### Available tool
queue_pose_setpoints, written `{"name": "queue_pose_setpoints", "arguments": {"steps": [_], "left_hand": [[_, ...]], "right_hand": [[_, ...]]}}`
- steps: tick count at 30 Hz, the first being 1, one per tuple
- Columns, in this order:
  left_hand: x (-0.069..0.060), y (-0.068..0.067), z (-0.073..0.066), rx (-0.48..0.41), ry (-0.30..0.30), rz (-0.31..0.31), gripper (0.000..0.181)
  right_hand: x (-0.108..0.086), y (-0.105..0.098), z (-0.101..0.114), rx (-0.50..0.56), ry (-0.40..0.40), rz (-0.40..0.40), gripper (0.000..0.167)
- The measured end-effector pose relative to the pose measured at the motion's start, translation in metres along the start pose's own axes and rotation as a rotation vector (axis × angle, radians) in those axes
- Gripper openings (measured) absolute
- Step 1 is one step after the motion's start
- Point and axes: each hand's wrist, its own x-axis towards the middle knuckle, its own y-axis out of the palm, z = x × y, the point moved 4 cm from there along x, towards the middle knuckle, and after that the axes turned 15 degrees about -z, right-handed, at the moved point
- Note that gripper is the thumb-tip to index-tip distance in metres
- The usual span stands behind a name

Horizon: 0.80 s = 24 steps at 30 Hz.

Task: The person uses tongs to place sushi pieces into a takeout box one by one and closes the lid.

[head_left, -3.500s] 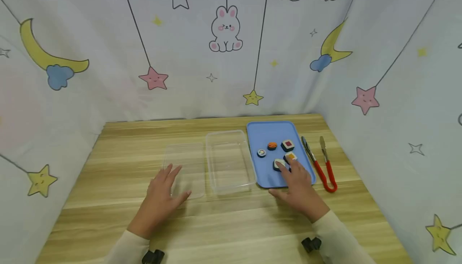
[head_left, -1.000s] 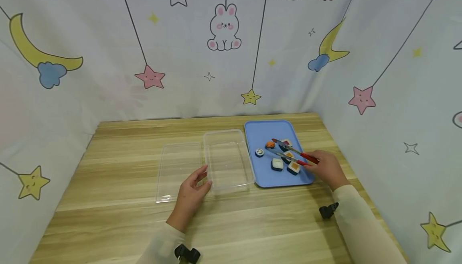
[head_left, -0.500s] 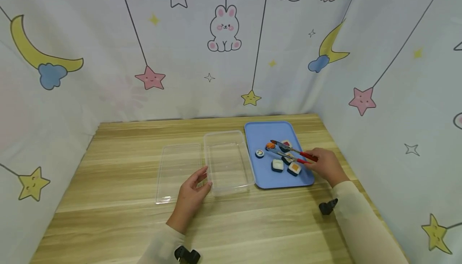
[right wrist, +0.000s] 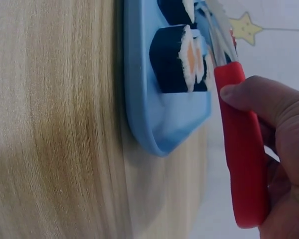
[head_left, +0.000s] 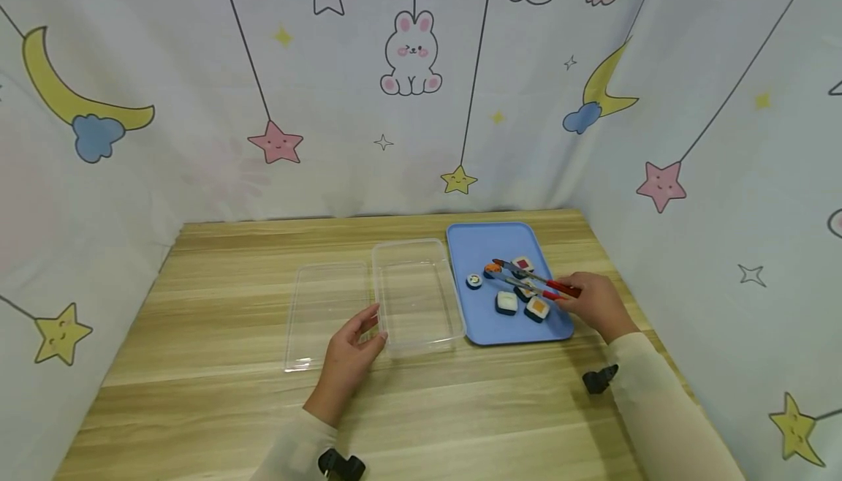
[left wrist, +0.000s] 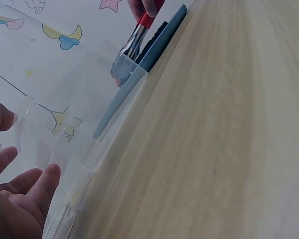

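Observation:
My right hand [head_left: 597,305] grips the red handles of metal tongs [right wrist: 241,149] over the blue tray [head_left: 487,329]. The tips of the tongs stand at either side of a small orange-topped sushi piece [head_left: 492,268]; whether they press on it cannot be told. My left hand [head_left: 349,357] touches the left side of a clear plastic box [head_left: 421,294], with thumb and fingers extended along its wall in the left wrist view. Around the tongs on the tray lie a small round roll [head_left: 473,281], a white-topped piece [head_left: 506,303] and several others, one partly hidden under the tongs.
A clear flat lid [head_left: 325,320] lies on the wooden table [head_left: 217,349] left of the box. The tray stands close to the box's right side. A patterned curtain [head_left: 342,86] closes off the back and sides.
Since the earliest frame, my right hand has picked up the tongs from beside the tray and brought them over the sushi. My left hand moved right from the lid to the box. Lately both stay still.

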Motion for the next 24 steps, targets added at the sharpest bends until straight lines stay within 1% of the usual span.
{"name": "queue_pose_setpoints", "arguments": {"steps": [4,8,10,14,18,20,24], "left_hand": [[-0.001,0.0,-0.001,0.002,0.002,-0.002,0.054],[-0.002,0.0,-0.004,0.002,0.005,-0.003,0.054],[-0.002,-0.001,-0.004,0.005,0.007,-0.002,0.054],[-0.002,-0.001,-0.002,0.008,0.006,0.001,0.053],[-0.002,-0.001,-0.001,0.006,0.009,-0.001,0.053],[-0.002,-0.001,0.0,0.004,0.011,-0.004,0.053],[-0.002,0.0,-0.001,-0.008,0.011,-0.011,0.053]], "right_hand": [[0.001,-0.004,0.004,-0.005,-0.001,0.005,0.041],[0.005,-0.012,0.017,0.013,0.013,0.0,0.041],[0.009,-0.015,0.025,0.023,0.004,-0.013,0.041],[0.018,-0.02,0.047,0.061,-0.018,-0.02,0.04],[0.03,-0.022,0.074,0.085,-0.068,-0.001,0.039],[0.036,-0.019,0.087,0.091,-0.095,0.011,0.039],[0.045,-0.006,0.114,0.128,-0.113,0.046,0.039]]}}
